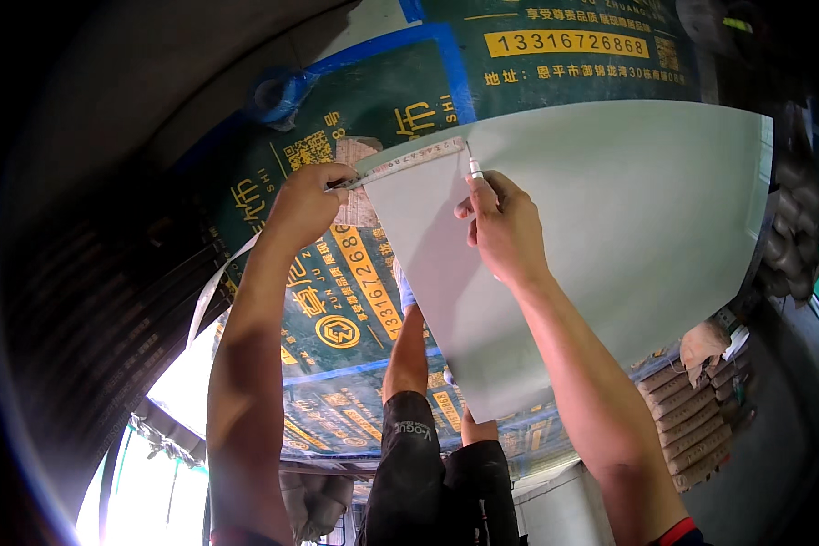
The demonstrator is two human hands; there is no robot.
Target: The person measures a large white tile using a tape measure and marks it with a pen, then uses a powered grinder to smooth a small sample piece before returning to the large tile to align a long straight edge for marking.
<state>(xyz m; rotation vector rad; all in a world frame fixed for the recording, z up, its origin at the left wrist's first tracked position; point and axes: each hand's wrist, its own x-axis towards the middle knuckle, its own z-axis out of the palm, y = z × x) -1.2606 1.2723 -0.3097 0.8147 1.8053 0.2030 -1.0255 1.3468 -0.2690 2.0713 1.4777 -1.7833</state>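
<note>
A large, pale grey-green panel (628, 227) with a smooth face lies before me. Along its far left edge stretches the white blade of a tape measure (414, 160), marked with numbers. My left hand (305, 205) pinches the blade's left end beside the panel's corner; whatever else sits inside that hand is hidden. Between the fingers of my right hand (505, 223) is a slim white pen (475, 167), its tip at the right end of the blade. The right hand's other fingers curl loosely above the panel.
Dark green protective sheeting (573, 82) with yellow print covers the floor, seamed with blue tape (387, 41). A blue roll (278, 96) lies at the far left. Stacked brown bags (696, 419) stand at right, with dark bulky sacks (794, 232) behind. My legs (409, 437) are close by the panel's left side.
</note>
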